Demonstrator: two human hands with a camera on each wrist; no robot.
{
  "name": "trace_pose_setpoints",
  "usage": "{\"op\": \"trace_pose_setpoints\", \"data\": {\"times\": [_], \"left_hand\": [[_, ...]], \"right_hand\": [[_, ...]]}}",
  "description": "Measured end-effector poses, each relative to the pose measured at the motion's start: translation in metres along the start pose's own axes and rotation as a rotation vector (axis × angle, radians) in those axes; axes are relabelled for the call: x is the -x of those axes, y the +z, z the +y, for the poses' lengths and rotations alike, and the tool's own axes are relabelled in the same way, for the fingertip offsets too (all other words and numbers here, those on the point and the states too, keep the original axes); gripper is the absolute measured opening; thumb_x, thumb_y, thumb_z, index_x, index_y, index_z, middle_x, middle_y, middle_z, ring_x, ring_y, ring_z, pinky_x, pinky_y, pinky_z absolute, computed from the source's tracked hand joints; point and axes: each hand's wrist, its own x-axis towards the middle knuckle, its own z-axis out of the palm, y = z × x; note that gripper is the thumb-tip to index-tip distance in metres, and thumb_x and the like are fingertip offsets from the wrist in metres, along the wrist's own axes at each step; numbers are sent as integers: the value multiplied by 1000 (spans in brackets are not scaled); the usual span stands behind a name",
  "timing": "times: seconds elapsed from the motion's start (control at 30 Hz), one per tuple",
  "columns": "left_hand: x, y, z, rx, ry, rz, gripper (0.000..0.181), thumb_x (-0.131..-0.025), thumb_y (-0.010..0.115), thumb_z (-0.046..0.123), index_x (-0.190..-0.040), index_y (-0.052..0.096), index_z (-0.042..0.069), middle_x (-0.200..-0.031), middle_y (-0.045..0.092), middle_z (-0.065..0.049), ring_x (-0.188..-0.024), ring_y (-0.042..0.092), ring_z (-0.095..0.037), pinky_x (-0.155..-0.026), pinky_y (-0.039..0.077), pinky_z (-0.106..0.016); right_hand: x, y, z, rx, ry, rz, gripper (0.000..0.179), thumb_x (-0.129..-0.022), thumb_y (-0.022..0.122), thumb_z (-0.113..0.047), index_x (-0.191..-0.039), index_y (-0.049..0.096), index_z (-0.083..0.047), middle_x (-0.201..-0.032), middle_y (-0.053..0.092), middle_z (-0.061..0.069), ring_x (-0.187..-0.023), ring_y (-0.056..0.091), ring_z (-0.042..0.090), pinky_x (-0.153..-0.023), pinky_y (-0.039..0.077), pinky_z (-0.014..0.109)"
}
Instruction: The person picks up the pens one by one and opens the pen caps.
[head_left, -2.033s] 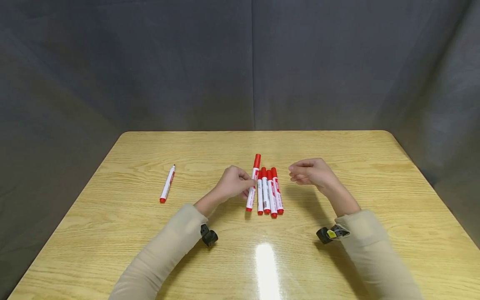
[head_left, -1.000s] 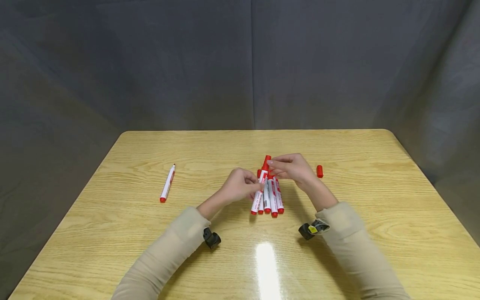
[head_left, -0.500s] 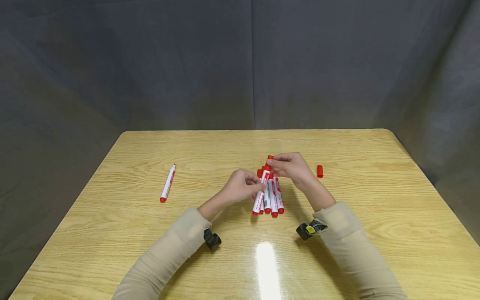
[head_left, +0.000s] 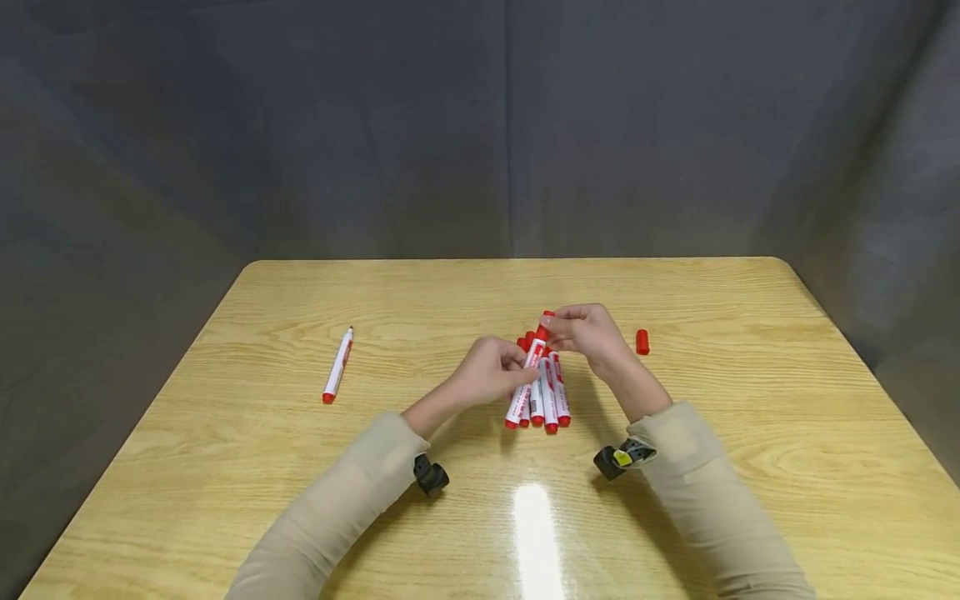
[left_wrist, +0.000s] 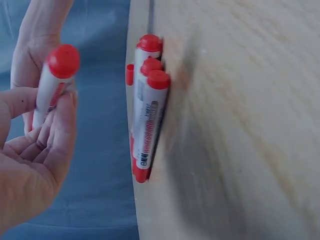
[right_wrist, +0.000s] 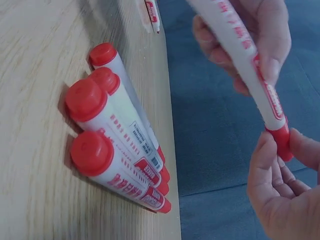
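Observation:
In the head view my left hand (head_left: 487, 371) pinches the white barrel of a red-capped whiteboard marker (head_left: 527, 383), raised over the table. My right hand (head_left: 591, 335) grips that marker's red cap at its upper end. The cap sits against the barrel, as the right wrist view shows with the cap (right_wrist: 281, 141) between thumb and fingers. Beneath the hands several capped markers (head_left: 551, 400) lie side by side, partly covered by the held one. The left wrist view shows the held marker's red end plug (left_wrist: 64, 61) facing the camera.
An uncapped marker (head_left: 339, 365) lies on the left of the wooden table (head_left: 225, 467), tip pointing away. On the right rests a loose red cap (head_left: 642, 342). A dark cloth (head_left: 375, 133) hangs behind the table's far edge.
My right hand has moved left and taken hold of the held marker's cap; a loose red cap now lies to the right. My left hand has carried the marker slightly rightward over the others.

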Motion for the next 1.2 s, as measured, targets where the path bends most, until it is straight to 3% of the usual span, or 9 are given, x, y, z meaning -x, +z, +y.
{"op": "trace_pose_setpoints", "data": {"times": [0.17, 0.37, 0.63, 0.73, 0.9, 1.07, 1.2], "left_hand": [[-4, -4, 6, -30, 7, 9, 17, -84, 63, 8, -70, 62, -1, -54, 54, -3, -43, 49, -12, -40, 43, -22], [-8, -9, 8, -42, 23, 46, 16, -82, 62, 7, -68, 61, -1, -49, 50, -1, -40, 44, -8, -37, 37, -19], [-10, -13, 10, -68, 42, 38, 17, -83, 62, 6, -68, 61, -2, -48, 47, 0, -39, 41, -6, -37, 33, -18], [-9, -14, 11, -65, 39, 37, 16, -83, 62, 7, -70, 61, -2, -50, 49, 0, -40, 42, -6, -37, 34, -18], [-8, -13, 7, -47, 36, 34, 14, -84, 59, 7, -75, 63, -3, -55, 51, 0, -45, 45, -5, -40, 37, -18], [-9, -12, 6, -78, 61, 17, 18, -86, 56, 9, -74, 62, -3, -52, 47, 2, -44, 41, -7, -41, 33, -18], [-9, -11, 5, -54, 59, -41, 24, -91, 56, 12, -81, 64, -8, -56, 55, -1, -46, 51, -16, -42, 43, -23]], "right_hand": [[-3, 0, -5, -79, 44, 0, 12, -89, 56, -4, -88, 55, 9, -66, 59, 2, -54, 56, 9, -58, 50, 20], [-6, 1, -12, -163, 75, 7, 11, -89, 54, -1, -80, 57, 4, -62, 59, 3, -51, 56, 10, -55, 50, 19], [-9, 2, -15, -218, 104, 22, 13, -90, 54, -2, -78, 57, 2, -61, 58, 4, -50, 55, 10, -54, 49, 18], [-8, 3, -15, -200, 84, 33, 10, -89, 55, -3, -81, 57, 3, -62, 58, 3, -51, 56, 9, -55, 49, 19], [-2, 5, -11, -77, -3, 48, 16, -89, 58, -10, -85, 57, 6, -63, 58, 0, -56, 55, 9, -60, 50, 22], [1, 8, -7, 11, -74, 45, 25, -90, 58, -20, -77, 56, 1, -62, 52, 0, -57, 49, 10, -61, 46, 25], [0, 9, -6, 53, -114, 39, 30, -90, 58, -23, -71, 54, -1, -58, 45, -1, -55, 40, 11, -59, 39, 26]]}}
